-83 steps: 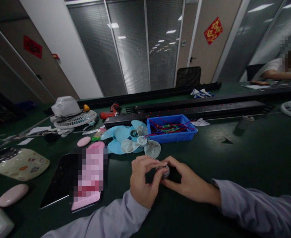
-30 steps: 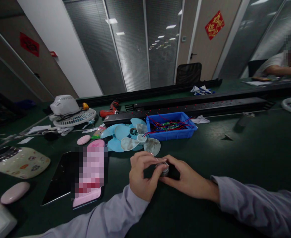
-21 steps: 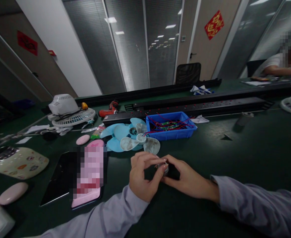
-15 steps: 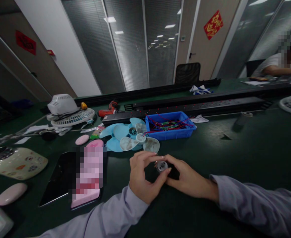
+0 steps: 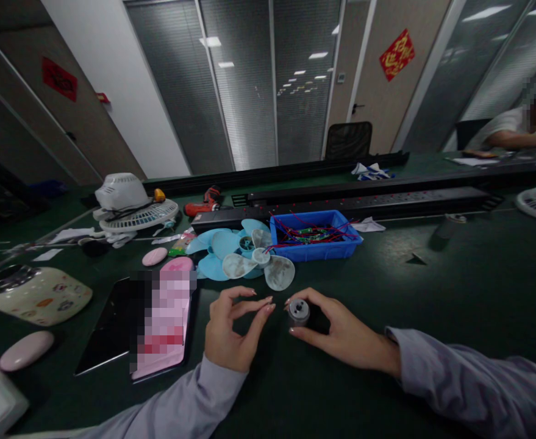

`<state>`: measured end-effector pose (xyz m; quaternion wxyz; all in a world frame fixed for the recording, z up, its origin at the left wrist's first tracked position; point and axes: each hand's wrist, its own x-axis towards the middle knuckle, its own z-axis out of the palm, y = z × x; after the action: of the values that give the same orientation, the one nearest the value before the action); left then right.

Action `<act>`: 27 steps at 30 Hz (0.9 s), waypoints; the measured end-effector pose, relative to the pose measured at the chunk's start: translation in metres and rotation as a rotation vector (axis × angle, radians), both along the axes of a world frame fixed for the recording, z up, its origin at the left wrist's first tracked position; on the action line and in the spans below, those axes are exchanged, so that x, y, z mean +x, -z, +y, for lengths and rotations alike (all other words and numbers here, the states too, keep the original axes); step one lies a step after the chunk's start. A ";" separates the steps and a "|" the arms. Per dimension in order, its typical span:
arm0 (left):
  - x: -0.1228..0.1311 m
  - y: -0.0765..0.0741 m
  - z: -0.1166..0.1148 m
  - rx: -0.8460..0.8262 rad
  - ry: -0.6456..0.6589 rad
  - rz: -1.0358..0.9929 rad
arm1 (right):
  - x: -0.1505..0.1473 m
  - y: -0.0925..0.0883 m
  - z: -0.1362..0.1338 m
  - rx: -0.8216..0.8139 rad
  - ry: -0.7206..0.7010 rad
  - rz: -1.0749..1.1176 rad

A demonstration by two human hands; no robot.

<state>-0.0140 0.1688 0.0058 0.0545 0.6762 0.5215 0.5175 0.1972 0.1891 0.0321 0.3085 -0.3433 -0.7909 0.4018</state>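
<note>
A small round metal motor [image 5: 299, 313] stands upright on the table, its flat grey end with a dark centre hole facing up. My right hand [image 5: 341, 326] is curled around it from the right, index finger at the far side and thumb at the near side. To the left of the motor, and apart from it, is my left hand [image 5: 233, 329]. Its thumb and index fingertips are pressed together in a pinch; anything between them is too small to make out. Beyond the left hand lie light blue fan blades [image 5: 217, 244] and a translucent grey fan blade [image 5: 280, 272].
A blue bin [image 5: 316, 251] holds wired circuit boards. Black metal rails [image 5: 363, 198] cross the table behind it. A pink-covered phone or tablet [image 5: 158, 360], a cream patterned housing [image 5: 43, 296], a white fan [image 5: 121, 192] and a red drill [image 5: 201, 207] lie leftward. Another person [image 5: 510, 131] sits far right.
My left hand has come off the motor and shifted left, with its fingertips now pinched together. My right hand stays around the motor. The view has tilted slightly.
</note>
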 end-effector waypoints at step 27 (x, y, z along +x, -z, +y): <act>0.041 -0.013 0.002 0.124 0.186 -0.036 | -0.002 0.002 0.000 0.034 -0.019 0.020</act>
<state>0.0271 0.1710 0.0184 0.0697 0.7144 0.4223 0.5536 0.1954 0.1890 0.0300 0.3183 -0.3264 -0.7977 0.3948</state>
